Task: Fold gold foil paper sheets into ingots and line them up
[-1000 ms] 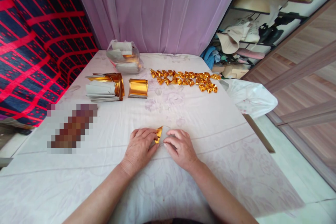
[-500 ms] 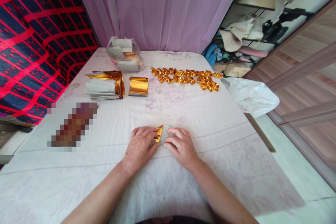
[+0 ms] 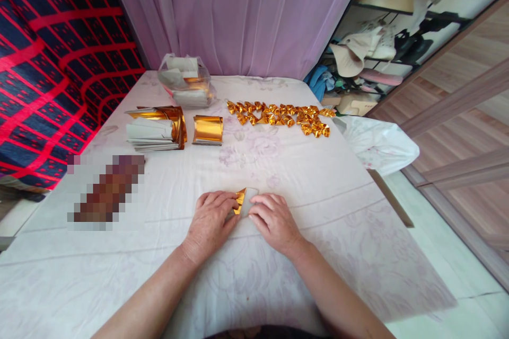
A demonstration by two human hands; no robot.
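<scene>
A partly folded sheet of gold foil paper [image 3: 241,203] lies on the table between my hands, its gold face on the left and grey-white backing on the right. My left hand [image 3: 213,218] presses over its left part, fingers bent and together, thumb at the lower edge. With thumb and fingers closed, my right hand [image 3: 277,224] grips the right edge. Farther off are a small stack of gold foil sheets [image 3: 208,129] and a thicker pile [image 3: 156,132] showing grey-white backs. Several folded gold foil pieces [image 3: 278,115] lie in rows at the back right.
A clear plastic bag [image 3: 186,82] with more sheets stands at the back left. A blurred-out object [image 3: 109,190] lies at the left. The pale flowered cloth [image 3: 262,153] covers the table. Beyond its right edge are a white plastic bag [image 3: 384,143] and a cluttered shelf [image 3: 374,55].
The view has shifted slightly. Both hands stay on the foil paper, with little visible change in their grip or in the fold.
</scene>
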